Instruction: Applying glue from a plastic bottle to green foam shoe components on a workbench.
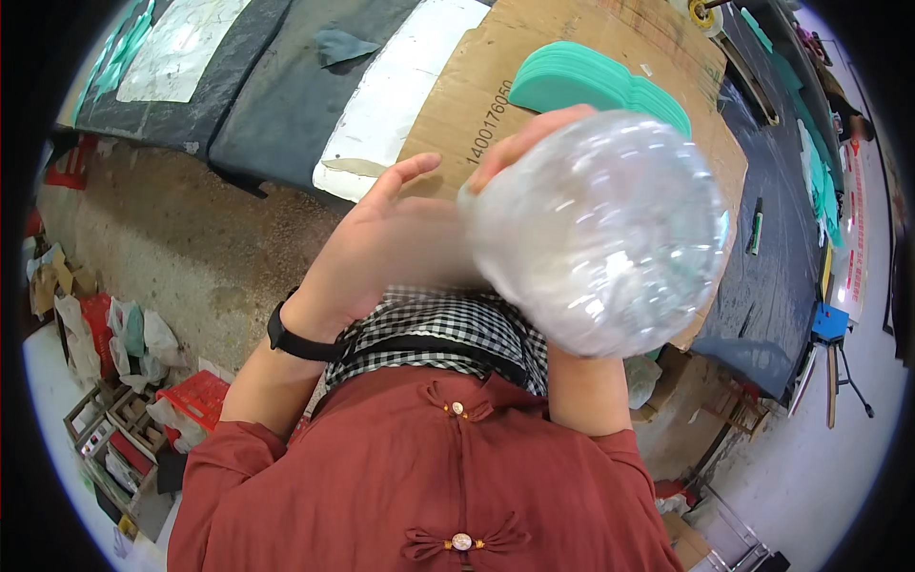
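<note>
A big clear plastic bottle (605, 238), rounded and blurred by motion, is tilted up close in front of me, its base toward me. My right hand (534, 138) grips it at the far side; only part of its fingers shows, since the bottle hides the rest. Left of the bottle, my left hand (353, 253) is held open, thumb and finger apart, with a black band on the wrist. Its other fingers are smeared near the bottle's narrow end, and whether they touch it I cannot tell. Behind the bottle, a stack of green curved flat pieces (581, 76) lies on a cardboard sheet (438, 124).
Dark-covered tables (276, 124) carry white sheets (400, 76) and a grey scrap (343, 46). At the right, a green pen (756, 227) lies on the dark tabletop near a tripod with a blue head (830, 324). A red crate (198, 398) and bags stand on the floor at left.
</note>
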Available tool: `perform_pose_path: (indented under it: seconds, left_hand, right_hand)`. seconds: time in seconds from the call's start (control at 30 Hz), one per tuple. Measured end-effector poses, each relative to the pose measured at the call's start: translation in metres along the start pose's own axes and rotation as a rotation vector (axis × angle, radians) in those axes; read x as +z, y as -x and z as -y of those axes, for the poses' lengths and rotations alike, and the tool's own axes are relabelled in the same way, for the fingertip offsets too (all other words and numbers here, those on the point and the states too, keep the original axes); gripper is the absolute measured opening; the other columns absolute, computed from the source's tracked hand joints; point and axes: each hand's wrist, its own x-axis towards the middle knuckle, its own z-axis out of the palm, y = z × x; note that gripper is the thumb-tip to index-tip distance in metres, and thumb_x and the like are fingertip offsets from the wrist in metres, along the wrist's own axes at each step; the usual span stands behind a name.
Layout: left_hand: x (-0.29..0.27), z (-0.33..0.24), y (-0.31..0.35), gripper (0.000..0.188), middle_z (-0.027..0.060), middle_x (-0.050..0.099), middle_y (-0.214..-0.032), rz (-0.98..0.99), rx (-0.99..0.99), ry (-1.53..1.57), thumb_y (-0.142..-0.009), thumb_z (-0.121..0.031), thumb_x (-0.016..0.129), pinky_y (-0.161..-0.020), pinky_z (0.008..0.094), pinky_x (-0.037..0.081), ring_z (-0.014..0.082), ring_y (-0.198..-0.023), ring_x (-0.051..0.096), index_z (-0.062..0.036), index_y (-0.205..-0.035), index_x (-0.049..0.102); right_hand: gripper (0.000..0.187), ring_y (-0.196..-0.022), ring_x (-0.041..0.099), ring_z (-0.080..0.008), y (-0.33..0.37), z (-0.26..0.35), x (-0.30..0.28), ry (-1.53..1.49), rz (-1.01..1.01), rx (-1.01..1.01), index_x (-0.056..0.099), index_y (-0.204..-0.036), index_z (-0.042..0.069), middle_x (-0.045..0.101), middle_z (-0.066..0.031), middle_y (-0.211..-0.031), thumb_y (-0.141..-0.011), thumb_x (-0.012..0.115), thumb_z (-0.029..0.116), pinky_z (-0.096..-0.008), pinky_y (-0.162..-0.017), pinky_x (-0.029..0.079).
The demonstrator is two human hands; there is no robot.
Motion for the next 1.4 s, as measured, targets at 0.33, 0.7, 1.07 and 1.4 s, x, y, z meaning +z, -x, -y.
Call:
perform_pose_path:
  seconds: [0.33, 0.7, 1.07, 1.4]
  left_hand:
    - [-0.005, 0.001, -0.006, 0.068, 0.0175, 0.065, -0.124, -0.031, -0.093, 0.185, -0.093, 0.005, 0.049, -0.101, 0.0355, 0.053, 0.0235, -0.112, 0.066, -0.0052, -0.158, 0.029]
    - [-0.003, -0.006, -0.012, 0.057, 0.0166, 0.067, -0.121, -0.01, -0.146, 0.167, -0.093, 0.004, 0.052, -0.098, 0.0353, 0.056, 0.0232, -0.111, 0.067, -0.0004, -0.149, 0.043]
    - [0.002, -0.004, -0.012, 0.048, 0.0114, 0.065, -0.121, -0.008, -0.182, 0.145, -0.094, 0.002, 0.051, -0.097, 0.0348, 0.057, 0.0227, -0.111, 0.068, 0.0007, -0.141, 0.053]
    - [0.013, -0.012, 0.002, 0.045, 0.0134, 0.068, -0.127, 0.057, -0.1, 0.311, -0.097, -0.002, 0.054, -0.092, 0.0322, 0.056, 0.0192, -0.109, 0.069, 0.0022, -0.142, 0.053]
  right_hand:
    - [0.051, -0.087, 0.066, -0.0316, -0.017, 0.026, 0.019, 0.157, 0.179, -0.218, 0.053, -0.109, -0.004, 0.063, -0.0199, -0.091, -0.094, 0.067, 0.044, -0.0418, -0.079, 0.056]
    - [0.061, -0.09, 0.066, -0.0331, 0.039, 0.084, -0.06, 0.117, 0.12, -0.023, 0.059, -0.112, -0.004, 0.067, -0.0254, -0.085, -0.101, 0.05, 0.055, -0.0454, -0.078, 0.056]
    - [0.057, -0.093, 0.068, -0.0337, -0.008, 0.037, -0.035, 0.192, 0.035, -0.296, 0.05, -0.127, -0.004, 0.063, -0.0227, -0.109, -0.087, 0.077, 0.025, -0.0467, -0.08, 0.058]
    - [0.063, -0.113, 0.064, -0.0343, -0.003, -0.01, -0.032, 1.037, -0.285, -0.867, 0.051, -0.137, 0.0, 0.062, -0.0212, -0.127, -0.09, 0.075, 0.035, -0.0491, -0.094, 0.054]
